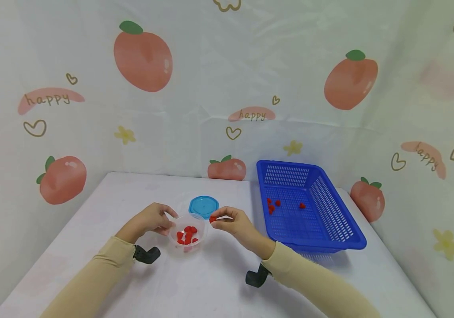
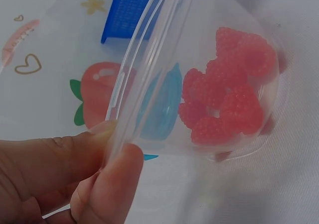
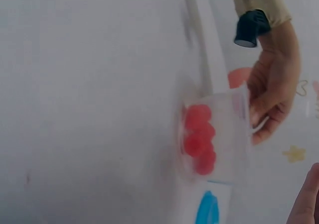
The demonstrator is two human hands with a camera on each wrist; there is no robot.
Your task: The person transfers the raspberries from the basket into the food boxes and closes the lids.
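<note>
A clear plastic tub [image 1: 176, 243] stands on the table with several red raspberries [image 2: 227, 84] in its bottom. My left hand [image 1: 153, 221] pinches the tub's rim between thumb and fingers, as the left wrist view [image 2: 75, 179] shows up close. Just right of the rim, my right hand [image 1: 236, 227] holds one raspberry [image 1: 213, 219] between thumb and fingertips. Only a bit of that hand's fingers [image 3: 306, 199] shows in the right wrist view, and its raspberry is out of sight there. Behind the tub lies a blue lid [image 1: 204, 206].
A blue slotted basket [image 1: 342, 221] stands on the right of the table, with several raspberries [image 1: 278, 203] on its floor. The white table [image 1: 143, 291] meets a fruit-printed cloth backdrop [image 1: 195, 145] at the back and sides.
</note>
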